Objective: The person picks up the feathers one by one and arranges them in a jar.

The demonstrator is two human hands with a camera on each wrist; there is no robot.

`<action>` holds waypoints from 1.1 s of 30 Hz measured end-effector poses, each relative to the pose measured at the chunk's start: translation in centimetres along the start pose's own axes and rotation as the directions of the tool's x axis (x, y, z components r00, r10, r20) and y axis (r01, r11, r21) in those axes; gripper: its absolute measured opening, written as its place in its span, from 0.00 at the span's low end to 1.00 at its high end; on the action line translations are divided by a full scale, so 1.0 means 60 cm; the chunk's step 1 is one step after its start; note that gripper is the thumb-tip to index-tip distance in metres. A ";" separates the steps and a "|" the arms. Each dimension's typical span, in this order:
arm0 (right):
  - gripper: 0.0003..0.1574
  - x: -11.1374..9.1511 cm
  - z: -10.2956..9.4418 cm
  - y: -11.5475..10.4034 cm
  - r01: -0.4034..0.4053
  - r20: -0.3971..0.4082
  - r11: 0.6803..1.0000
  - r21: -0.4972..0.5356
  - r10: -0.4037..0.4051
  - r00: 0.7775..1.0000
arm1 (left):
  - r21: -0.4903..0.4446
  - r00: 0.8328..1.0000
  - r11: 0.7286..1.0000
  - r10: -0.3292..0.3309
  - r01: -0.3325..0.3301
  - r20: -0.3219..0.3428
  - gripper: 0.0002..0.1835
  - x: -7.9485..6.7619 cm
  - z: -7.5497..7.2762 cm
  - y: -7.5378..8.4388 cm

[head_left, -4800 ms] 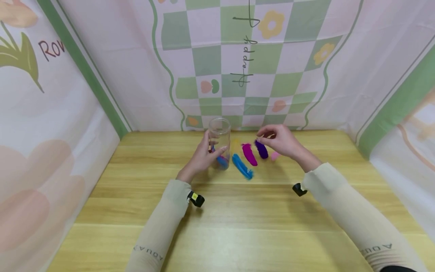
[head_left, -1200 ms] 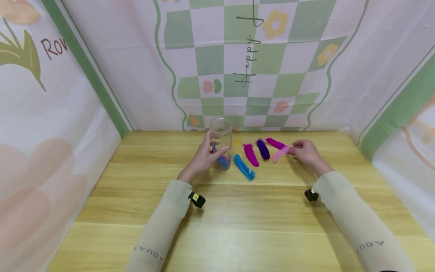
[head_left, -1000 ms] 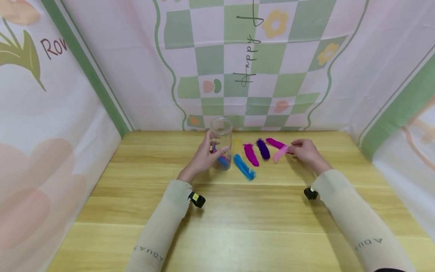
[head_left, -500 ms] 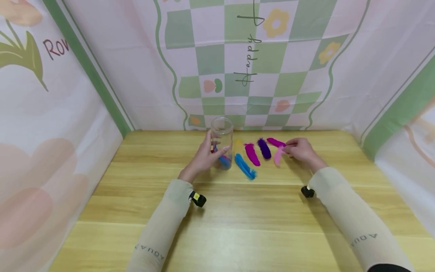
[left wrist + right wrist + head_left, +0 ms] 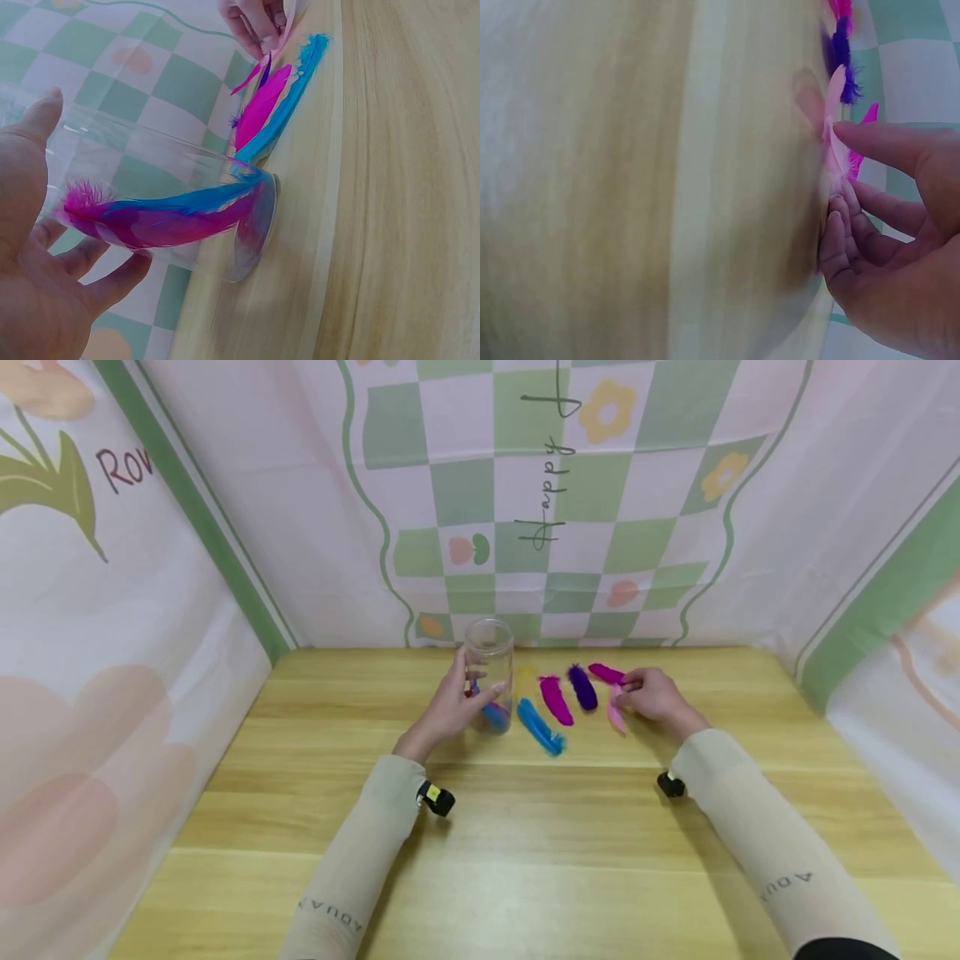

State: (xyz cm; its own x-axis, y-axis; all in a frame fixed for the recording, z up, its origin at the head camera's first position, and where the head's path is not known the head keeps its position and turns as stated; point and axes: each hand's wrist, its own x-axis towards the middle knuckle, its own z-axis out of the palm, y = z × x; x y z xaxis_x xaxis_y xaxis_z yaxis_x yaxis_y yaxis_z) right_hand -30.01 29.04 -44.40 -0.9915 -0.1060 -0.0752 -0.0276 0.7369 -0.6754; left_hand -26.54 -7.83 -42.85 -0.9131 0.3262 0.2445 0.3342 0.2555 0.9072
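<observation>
My left hand [image 5: 448, 700] holds a clear, open-topped jar [image 5: 489, 670], thumb on one side and fingers round the other. Inside the jar lean blue and magenta feathers [image 5: 161, 225]. At the right end of a loose row, my right hand [image 5: 654, 695] pinches a light pink feather [image 5: 616, 718] between thumb and fingers, low over the table. Its tip sticks out past the thumb in the right wrist view. Just behind that hand lies a magenta feather [image 5: 606, 673], partly covered by the fingers.
Between the hands lie a purple feather [image 5: 582, 687], another magenta feather [image 5: 556, 700], a blue feather [image 5: 540, 727] and a pale yellow feather [image 5: 527, 680] close beside the jar. The wooden table [image 5: 480, 860] ends at a printed cloth wall [image 5: 517, 552].
From above the purple feather, my right hand has gone right to the light pink one. Over the last second it has drifted left, turning that feather more upright. The left hand keeps the jar still.
</observation>
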 end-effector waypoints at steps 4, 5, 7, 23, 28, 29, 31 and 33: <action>0.29 0.000 0.002 0.002 0.014 -0.006 0.999 -0.030 -0.014 1.000 | -0.009 1.000 1.000 -0.001 0.001 0.001 0.39 -0.001 0.000 -0.002; 0.28 0.000 0.003 0.003 0.020 -0.009 0.999 -0.039 -0.020 1.000 | -0.009 1.000 1.000 -0.001 0.001 0.001 0.39 -0.002 0.000 -0.002; 0.27 -0.001 0.003 0.003 0.028 -0.015 0.999 -0.045 -0.029 0.999 | -0.001 1.000 1.000 -0.006 0.006 -0.002 0.39 -0.003 0.000 -0.001; 0.24 0.000 0.005 0.011 0.044 -0.059 0.999 -0.014 -0.045 0.997 | 0.019 1.000 1.000 -0.013 0.013 -0.010 0.39 0.000 0.000 0.000; 0.23 -0.004 0.005 0.015 0.006 -0.061 0.998 0.064 -0.002 0.998 | 0.018 1.000 1.000 -0.008 0.008 -0.002 0.38 -0.001 0.001 0.001; 0.22 -0.004 0.005 0.016 -0.004 -0.062 0.997 0.083 0.010 0.998 | 0.018 1.000 1.000 -0.009 0.009 -0.001 0.38 -0.001 0.002 0.002; 0.21 -0.005 0.004 0.017 -0.012 -0.062 0.992 0.123 0.019 0.998 | 0.016 1.000 1.000 -0.008 0.008 -0.001 0.38 -0.001 0.002 0.002; 0.20 -0.005 0.002 0.019 -0.016 -0.068 0.989 0.147 0.027 0.997 | 0.014 1.000 1.000 -0.008 0.008 -0.002 0.38 -0.001 0.002 0.003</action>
State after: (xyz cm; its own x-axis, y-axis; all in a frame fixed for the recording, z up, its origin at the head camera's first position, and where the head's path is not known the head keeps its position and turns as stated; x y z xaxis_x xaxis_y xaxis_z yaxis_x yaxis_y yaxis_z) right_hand -29.74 29.80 -45.25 -0.9983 -0.0406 -0.0430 0.0077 0.6320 -0.7749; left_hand -26.40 -7.71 -42.72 -0.9163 0.3226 0.2374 0.3297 0.2711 0.9043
